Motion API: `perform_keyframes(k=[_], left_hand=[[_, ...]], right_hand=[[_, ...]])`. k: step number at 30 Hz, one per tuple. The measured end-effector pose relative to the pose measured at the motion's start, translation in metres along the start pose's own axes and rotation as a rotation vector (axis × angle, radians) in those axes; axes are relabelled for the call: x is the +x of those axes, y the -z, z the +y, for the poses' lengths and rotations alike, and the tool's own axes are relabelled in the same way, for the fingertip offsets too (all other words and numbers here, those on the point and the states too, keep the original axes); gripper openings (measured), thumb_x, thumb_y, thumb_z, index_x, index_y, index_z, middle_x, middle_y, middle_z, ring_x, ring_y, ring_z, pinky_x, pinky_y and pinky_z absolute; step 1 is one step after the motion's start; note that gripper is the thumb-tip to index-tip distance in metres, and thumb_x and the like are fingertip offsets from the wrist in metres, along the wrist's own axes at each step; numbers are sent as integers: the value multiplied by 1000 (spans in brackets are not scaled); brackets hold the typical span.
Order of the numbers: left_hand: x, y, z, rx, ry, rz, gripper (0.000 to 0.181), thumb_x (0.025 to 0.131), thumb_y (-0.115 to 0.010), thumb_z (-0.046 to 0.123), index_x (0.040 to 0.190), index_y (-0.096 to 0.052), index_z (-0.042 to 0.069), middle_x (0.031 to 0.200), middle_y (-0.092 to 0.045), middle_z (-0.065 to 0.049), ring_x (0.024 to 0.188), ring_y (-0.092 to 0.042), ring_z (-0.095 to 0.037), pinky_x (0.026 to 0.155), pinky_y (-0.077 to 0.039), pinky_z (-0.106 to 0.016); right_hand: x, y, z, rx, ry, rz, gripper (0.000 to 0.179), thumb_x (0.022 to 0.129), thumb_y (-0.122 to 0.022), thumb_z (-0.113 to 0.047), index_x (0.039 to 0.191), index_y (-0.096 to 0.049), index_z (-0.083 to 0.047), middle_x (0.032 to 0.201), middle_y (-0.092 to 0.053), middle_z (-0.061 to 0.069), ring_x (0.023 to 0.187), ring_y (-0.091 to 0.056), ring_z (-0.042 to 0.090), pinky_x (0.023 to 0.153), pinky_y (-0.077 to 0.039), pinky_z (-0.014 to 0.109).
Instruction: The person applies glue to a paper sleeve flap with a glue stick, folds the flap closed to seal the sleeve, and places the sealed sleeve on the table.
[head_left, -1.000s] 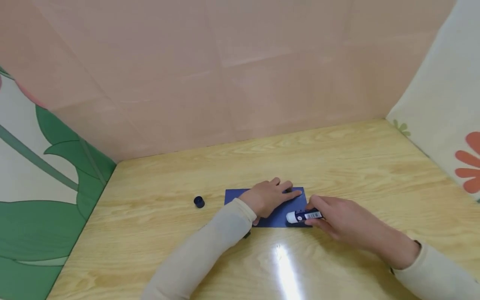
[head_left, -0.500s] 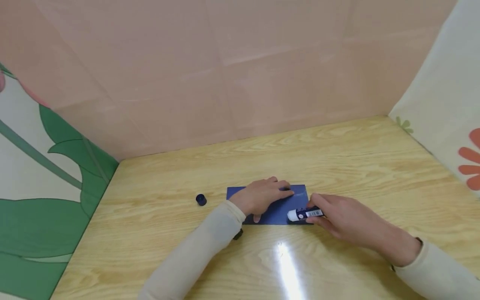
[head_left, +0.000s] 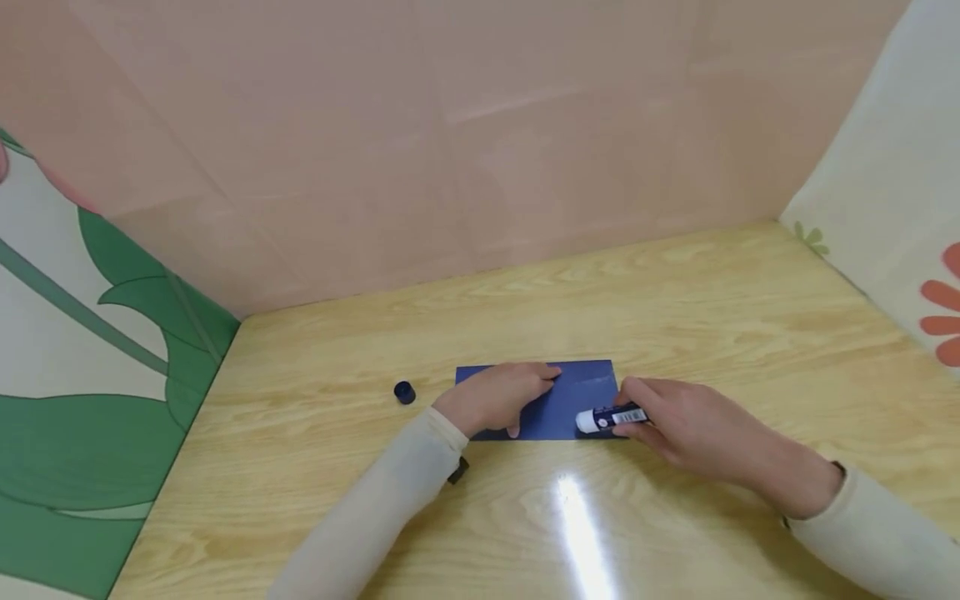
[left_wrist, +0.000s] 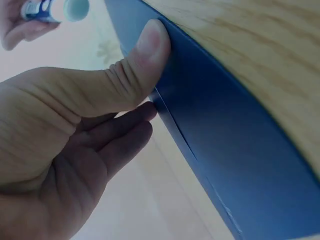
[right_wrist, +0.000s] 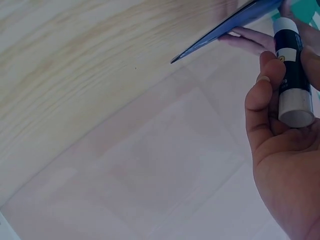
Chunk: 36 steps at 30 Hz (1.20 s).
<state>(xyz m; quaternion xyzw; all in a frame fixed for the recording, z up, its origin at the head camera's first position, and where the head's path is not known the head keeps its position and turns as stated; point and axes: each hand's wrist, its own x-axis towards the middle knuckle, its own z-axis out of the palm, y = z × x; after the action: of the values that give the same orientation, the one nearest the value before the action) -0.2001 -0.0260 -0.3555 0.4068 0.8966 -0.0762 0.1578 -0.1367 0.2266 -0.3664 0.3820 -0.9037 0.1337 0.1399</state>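
Observation:
A blue rectangular sheet of paper [head_left: 566, 408] lies on the wooden table, with a faint pale streak near its far right corner. My left hand [head_left: 498, 396] rests across its left part. Its thumb [left_wrist: 150, 47] lies on the sheet by the near edge, and the fingertips touch it near the far edge. In my right hand [head_left: 693, 421] I grip a dark blue glue stick [head_left: 618, 416], its white end pointing left over the sheet's right part. The right wrist view shows thumb and fingers wrapped round the glue stick's barrel [right_wrist: 290, 75].
A small dark blue cap [head_left: 404, 392] stands on the table [head_left: 300, 417] left of the sheet. A pink cloth backdrop [head_left: 480, 150] rises behind the table, with patterned cloth panels at both sides. A bright light reflection [head_left: 581, 533] shows on the near tabletop.
My left hand has slid leftward along the sheet, and its spread fingers have drawn closer together, baring more of the right part. The right hand with the glue stick stays nearly in place.

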Motion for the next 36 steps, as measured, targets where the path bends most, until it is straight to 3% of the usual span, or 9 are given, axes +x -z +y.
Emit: perform_keyframes(k=[3, 7, 9, 12, 16, 21, 29, 36], left_hand=[[-9, -2, -9, -62, -28, 29, 68, 86, -78, 21, 147, -49, 10, 160, -37, -2, 146, -40, -18, 115, -39, -27], [-30, -5, -24, -174, -29, 124, 49, 100, -59, 26, 144, -52, 5, 156, -43, -8, 145, -41, -21, 116, -38, -31], [-41, -7, -29, -221, 27, 181, 43, 104, -52, 22, 142, -53, 2, 155, -45, -11, 144, -43, -24, 116, -39, -35], [-55, -13, -33, -275, 161, 206, 44, 106, -47, 19, 145, -47, -1, 158, -39, -15, 148, -36, -30, 119, -35, -40], [-60, -25, -30, -331, 274, 126, 62, 106, -45, 35, 154, -30, -1, 166, -18, -17, 155, -16, -33, 124, -24, -43], [-59, -36, -28, -306, 301, 40, 82, 100, -49, 53, 157, -20, 1, 167, -8, -15, 156, -7, -31, 126, -17, -44], [-64, -34, -32, -319, 294, 14, 89, 95, -59, 54, 157, -21, 2, 167, -10, -15, 156, -10, -31, 126, -20, -44], [-63, -32, -31, -200, 322, 30, 90, 89, -62, 60, 155, -31, 7, 164, -22, -14, 152, -24, -31, 121, -30, -44]], right_hand=[[1, 1, 1, -2, -14, -16, 29, 86, -78, -26, 100, -54, -20, 85, -68, -11, 68, -52, -6, 56, -48, 21], [2, 0, 2, -5, 9, 14, 29, 85, -79, -24, 99, -54, -20, 84, -68, -11, 68, -53, -6, 56, -48, 21], [2, 1, 3, -10, 28, 35, 28, 85, -79, -24, 99, -54, -19, 83, -67, -12, 68, -52, -6, 55, -48, 21], [3, 1, 3, -10, 45, 48, 27, 86, -78, -25, 98, -55, -19, 85, -68, -12, 68, -53, -6, 55, -49, 21], [3, 0, 3, -9, 49, 46, 26, 87, -77, -26, 98, -55, -19, 86, -70, -11, 69, -57, -4, 56, -50, 21], [2, -2, 2, -15, 55, 61, 26, 86, -77, -25, 97, -55, -19, 87, -71, -10, 70, -61, -1, 57, -52, 23], [5, -1, 0, -5, 51, 48, 26, 86, -77, -26, 98, -55, -20, 86, -69, -12, 70, -57, -4, 57, -50, 22], [6, 0, -3, 10, 27, 3, 27, 85, -79, -24, 99, -55, -21, 86, -68, -13, 69, -53, -6, 57, -49, 21]])
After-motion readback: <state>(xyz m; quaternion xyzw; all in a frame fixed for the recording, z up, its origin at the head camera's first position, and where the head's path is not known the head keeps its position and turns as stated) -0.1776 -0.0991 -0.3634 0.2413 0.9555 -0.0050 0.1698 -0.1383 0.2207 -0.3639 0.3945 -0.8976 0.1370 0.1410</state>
